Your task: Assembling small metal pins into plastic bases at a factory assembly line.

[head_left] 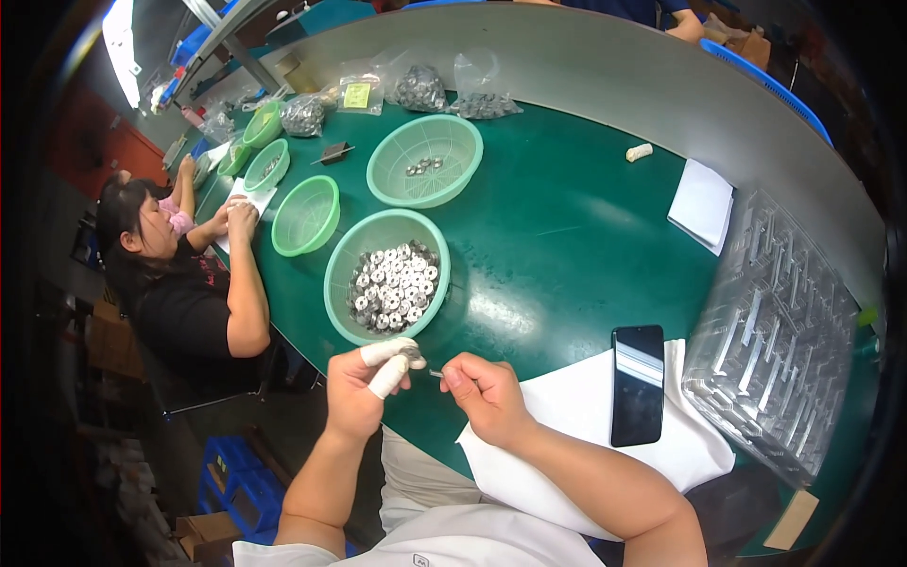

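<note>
My left hand (367,381), with white covers on its thumb and a finger, pinches a small round metal part (412,353) over the table's near edge. Close beside it, my right hand (486,393) is closed round a thin metal tool (436,373), whose tip points toward the part; whether they touch I cannot tell. Just beyond my left hand stands a light green basket (441,248) heaped with small round silver parts (395,285). Farther back, a second green basket (470,156) holds a few small metal parts (424,166).
On the right, a black phone (638,386) lies on a white cloth (567,402) beside stacked clear plastic trays (770,331). Folded white paper (701,206) lies beyond. Plastic bags of parts (420,88) line the divider. At left, a co-worker (179,283) sits near more green baskets (307,215).
</note>
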Available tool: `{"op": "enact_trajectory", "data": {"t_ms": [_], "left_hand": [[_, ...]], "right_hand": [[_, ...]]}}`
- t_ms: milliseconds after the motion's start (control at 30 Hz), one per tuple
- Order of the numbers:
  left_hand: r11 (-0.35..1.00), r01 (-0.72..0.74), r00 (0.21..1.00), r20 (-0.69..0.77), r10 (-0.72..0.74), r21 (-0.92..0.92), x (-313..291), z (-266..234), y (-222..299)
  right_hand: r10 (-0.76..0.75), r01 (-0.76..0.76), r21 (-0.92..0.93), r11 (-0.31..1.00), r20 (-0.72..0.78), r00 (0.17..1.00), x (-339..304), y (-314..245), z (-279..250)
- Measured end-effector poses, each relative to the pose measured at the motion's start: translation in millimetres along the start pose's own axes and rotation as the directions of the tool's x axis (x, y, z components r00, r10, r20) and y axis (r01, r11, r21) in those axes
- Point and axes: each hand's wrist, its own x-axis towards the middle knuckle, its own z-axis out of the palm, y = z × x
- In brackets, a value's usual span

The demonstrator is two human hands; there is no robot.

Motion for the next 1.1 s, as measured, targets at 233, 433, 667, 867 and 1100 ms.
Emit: {"op": "enact_trajectory", "data": {"t_ms": [233, 433, 667, 867, 1100], "left_hand": [[0.997, 0.024, 0.999, 0.036, -0.021, -0.074, -10, 11, -16], [0.908, -0.281, 0.959, 0.053, 0.278, 0.311, -14, 17, -15], [0.444, -0.551, 0.768, 0.22, 0.602, 0.707, -13, 29, -12], [0.707, -0.423, 0.887, 0.099, 0.452, 0.567, -14, 19, -20], [0.653, -0.474, 0.86, 0.149, 0.488, 0.591, -16, 17, -20]], "right_hand": [[-0.076, 0.067, -0.091, 0.994, -0.098, 0.992, 2, 3, 5], [-0.089, 0.066, -0.152, 0.986, -0.151, 0.984, 0, 1, 9], [-0.103, 0.062, -0.212, 0.975, -0.19, 0.976, 0, 6, 10], [-0.138, 0.099, -0.248, 0.964, -0.147, 0.98, 1, 6, 12], [-0.071, 0.046, -0.234, 0.971, -0.098, 0.993, 2, 5, 6]]}}
